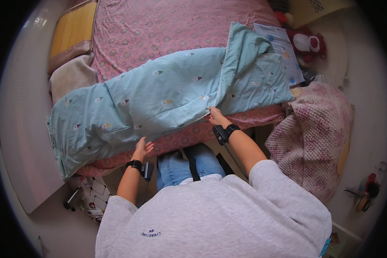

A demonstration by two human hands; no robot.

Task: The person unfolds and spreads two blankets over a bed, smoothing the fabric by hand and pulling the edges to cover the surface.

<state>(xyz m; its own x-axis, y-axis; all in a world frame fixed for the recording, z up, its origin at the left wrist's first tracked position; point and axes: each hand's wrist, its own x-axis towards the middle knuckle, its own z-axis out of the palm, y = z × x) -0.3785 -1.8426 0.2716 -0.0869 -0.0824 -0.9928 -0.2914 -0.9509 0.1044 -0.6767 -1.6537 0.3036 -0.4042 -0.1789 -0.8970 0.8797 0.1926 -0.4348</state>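
Note:
A light-blue quilt (155,92) with small printed figures lies across the near side of the bed, rumpled and folded lengthwise. Its right part is turned back in a diagonal flap whose tip points away from me. My right hand (214,117) pinches the quilt's near edge, just below where the flap begins. Just short of the quilt's near edge, left of the middle, my left hand (143,148) has its fingers apart and holds nothing. Both wrists wear black bands with small dark devices.
A pink patterned sheet (150,30) covers the bed. At the far left lie a tan woven mat (73,32) and a beige cloth (73,77). To the right are a white printed pillow (284,47), a red plush toy (307,43) and a draped pink-and-white quilted cover (314,137).

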